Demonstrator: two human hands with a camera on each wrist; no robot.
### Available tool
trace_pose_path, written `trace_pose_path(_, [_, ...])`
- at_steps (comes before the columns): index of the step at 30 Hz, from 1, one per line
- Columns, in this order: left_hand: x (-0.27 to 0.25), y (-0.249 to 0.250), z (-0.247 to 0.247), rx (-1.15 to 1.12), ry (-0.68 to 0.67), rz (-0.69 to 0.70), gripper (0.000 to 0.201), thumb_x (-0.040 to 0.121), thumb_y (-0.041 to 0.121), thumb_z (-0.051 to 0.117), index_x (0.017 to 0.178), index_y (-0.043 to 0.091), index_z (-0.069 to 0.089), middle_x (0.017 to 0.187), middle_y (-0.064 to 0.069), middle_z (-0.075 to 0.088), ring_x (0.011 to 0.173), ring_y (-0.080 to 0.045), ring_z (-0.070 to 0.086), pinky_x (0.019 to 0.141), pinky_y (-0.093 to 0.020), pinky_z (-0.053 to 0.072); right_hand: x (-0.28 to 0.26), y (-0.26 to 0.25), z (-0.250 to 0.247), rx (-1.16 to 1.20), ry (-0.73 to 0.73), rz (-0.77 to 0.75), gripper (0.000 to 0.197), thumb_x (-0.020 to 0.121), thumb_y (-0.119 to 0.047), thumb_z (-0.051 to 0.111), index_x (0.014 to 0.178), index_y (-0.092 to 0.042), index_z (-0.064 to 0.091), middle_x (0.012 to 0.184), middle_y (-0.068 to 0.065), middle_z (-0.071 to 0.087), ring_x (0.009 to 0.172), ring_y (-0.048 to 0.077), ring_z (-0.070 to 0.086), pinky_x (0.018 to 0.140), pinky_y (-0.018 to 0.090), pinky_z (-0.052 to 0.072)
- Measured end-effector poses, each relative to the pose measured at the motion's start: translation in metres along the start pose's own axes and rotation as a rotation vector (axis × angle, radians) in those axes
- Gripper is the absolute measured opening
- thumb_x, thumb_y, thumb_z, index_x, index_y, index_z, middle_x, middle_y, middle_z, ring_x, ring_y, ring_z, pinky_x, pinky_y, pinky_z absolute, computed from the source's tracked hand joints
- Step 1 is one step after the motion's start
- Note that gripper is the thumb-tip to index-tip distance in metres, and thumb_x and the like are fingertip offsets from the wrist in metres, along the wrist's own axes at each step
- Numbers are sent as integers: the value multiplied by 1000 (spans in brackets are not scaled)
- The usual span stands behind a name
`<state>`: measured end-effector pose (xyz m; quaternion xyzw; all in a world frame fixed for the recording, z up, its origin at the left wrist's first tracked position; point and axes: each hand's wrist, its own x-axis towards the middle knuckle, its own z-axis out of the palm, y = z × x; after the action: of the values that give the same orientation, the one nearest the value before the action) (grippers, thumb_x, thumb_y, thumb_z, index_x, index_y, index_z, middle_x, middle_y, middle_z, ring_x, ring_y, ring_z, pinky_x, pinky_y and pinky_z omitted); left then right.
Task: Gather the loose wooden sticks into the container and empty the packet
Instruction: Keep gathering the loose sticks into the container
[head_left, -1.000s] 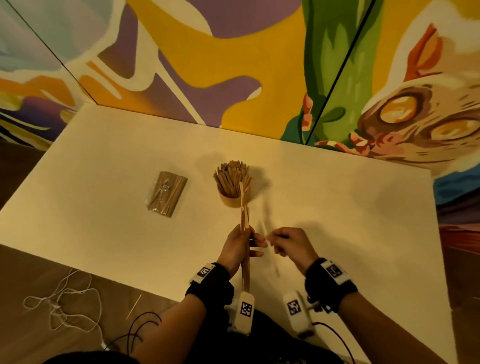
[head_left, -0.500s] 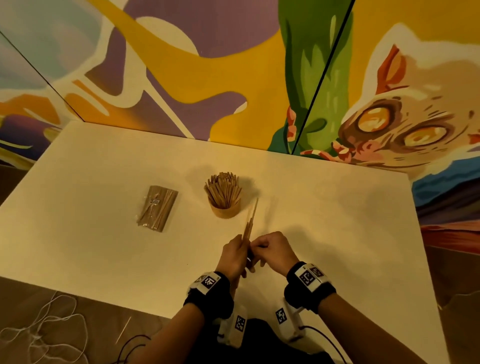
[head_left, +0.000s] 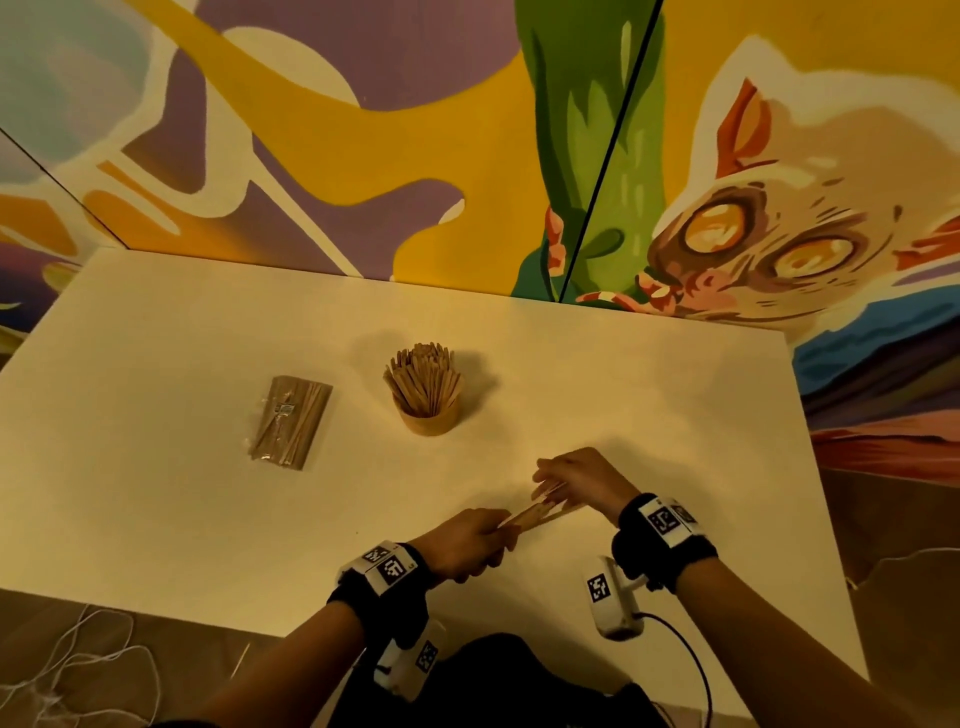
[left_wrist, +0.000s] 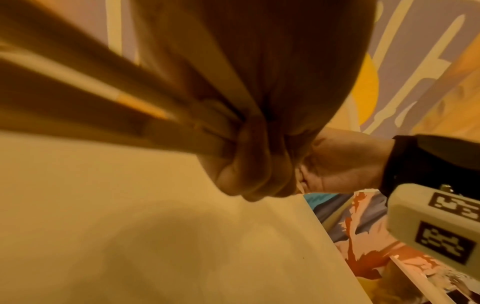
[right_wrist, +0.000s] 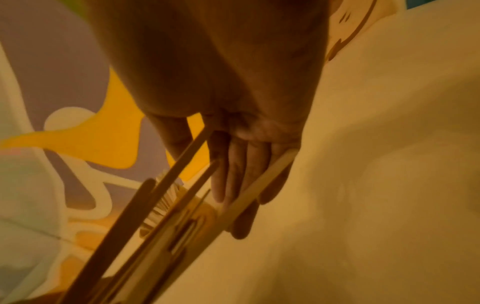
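1. L hand (head_left: 462, 545) is fisted round one end of a small bundle of loose wooden sticks (head_left: 535, 512); the left wrist view shows the fingers (left_wrist: 249, 170) curled tight w/ the sticks fanning out of the fist
2. R hand (head_left: 582, 480) is at the bundle's other end, fingers (right_wrist: 241, 172) straight & lying along the sticks, touching them; thumb not clearly seen, so can't tell if it pinches
3. Bundle lies low over the near part of the white table (head_left: 156, 519), slanting from L fist up to R hand; whether it touches the tabletop can't be told
4. Container (head_left: 431, 415), a small round tan cup, stands upright mid-table beyond the hands, well apart from them, crammed w/ sticks poking out the top
5. Packet (head_left: 291, 422), clear wrap w/ sticks inside, lies flat to the left of the container, apart from it; a small label on it, too small to read
6. Painted mural wall (head_left: 363, 156) behind the table, w/ a cat face at right; white cord (head_left: 78, 670) on the floor near left
7. Black wrist bands carry square black-&-white code tags (head_left: 392, 569), no readable text
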<state>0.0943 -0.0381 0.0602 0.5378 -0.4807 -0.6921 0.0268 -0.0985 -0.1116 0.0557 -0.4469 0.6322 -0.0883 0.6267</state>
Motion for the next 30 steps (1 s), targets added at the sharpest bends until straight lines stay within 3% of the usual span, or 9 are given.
trace_pose_path(3, [-2, -1, 2, 19, -6, 20, 23, 100, 36, 40, 89, 21, 54, 71, 3, 49, 49, -8, 35, 43, -20, 30, -5, 14, -11, 1, 97, 14, 41, 93, -41, 58, 91, -3, 72, 86, 16, 75, 70, 24, 70, 69, 33, 49])
trace_pose_path(6, [0, 0, 4, 62, -31, 47, 24, 100, 37, 39, 89, 21, 53, 71, 3, 49, 50, -9, 36, 43, -20, 32, -15, 18, -12, 57, -27, 113, 53, 93, -48, 55, 97, 3, 69, 88, 22, 74, 69, 30, 71, 59, 30, 51])
trace_pose_path(9, [4, 4, 8, 166, -53, 85, 19, 101, 29, 39, 94, 18, 52, 72, 2, 49, 50, -9, 38, 43, -19, 34, -25, 18, 1, 167, -133, 39, 39, 96, -28, 54, 94, 8, 67, 83, 29, 69, 69, 37, 68, 56, 30, 53])
trace_pose_path(14, [11, 6, 10, 342, -20, 197, 27, 101, 32, 44, 117, 13, 56, 74, 6, 51, 57, -7, 45, 52, -13, 37, -25, 22, 13, 89, -154, -82, 19, 90, -13, 64, 80, 0, 72, 75, 18, 69, 67, 29, 67, 56, 29, 53])
trace_pose_path(18, [19, 2, 6, 634, 76, 238, 27, 96, 32, 55, 101, 5, 61, 86, -12, 62, 74, -19, 51, 66, -27, 34, -29, 28, 11, 50, -102, -107, 24, 89, -20, 68, 81, 3, 71, 70, 13, 71, 57, 24, 68, 48, 26, 45])
trace_pose_path(21, [24, 3, 11, 747, 127, 243, 29, 95, 32, 55, 111, 9, 62, 97, -13, 67, 86, -27, 60, 70, -29, 40, -26, 35, 20, -4, -25, -158, 39, 96, -25, 58, 72, 5, 66, 58, 11, 64, 42, 23, 56, 47, 29, 41])
trace_pose_path(24, [29, 5, 15, 756, 122, 297, 28, 97, 31, 50, 118, 17, 60, 105, -11, 68, 91, -27, 63, 78, -38, 50, -20, 39, 36, -111, 46, -209, 46, 99, -36, 49, 63, -8, 52, 49, 4, 51, 40, 20, 47, 59, 36, 43])
trace_pose_path(28, [29, 10, 4, 639, 158, 324, 25, 100, 33, 46, 99, 14, 63, 84, -7, 66, 74, -22, 59, 67, -30, 41, -21, 31, 26, 204, 48, -109, 52, 99, -51, 38, 79, -8, 59, 67, 12, 65, 56, 25, 59, 56, 30, 39])
trace_pose_path(30, [25, 16, -2, 340, 281, 301, 28, 99, 38, 47, 80, 20, 56, 64, 4, 56, 54, -11, 50, 55, -25, 38, -22, 30, 18, 433, 31, 5, 59, 98, -56, 34, 92, -6, 64, 83, 20, 71, 70, 30, 66, 60, 32, 44])
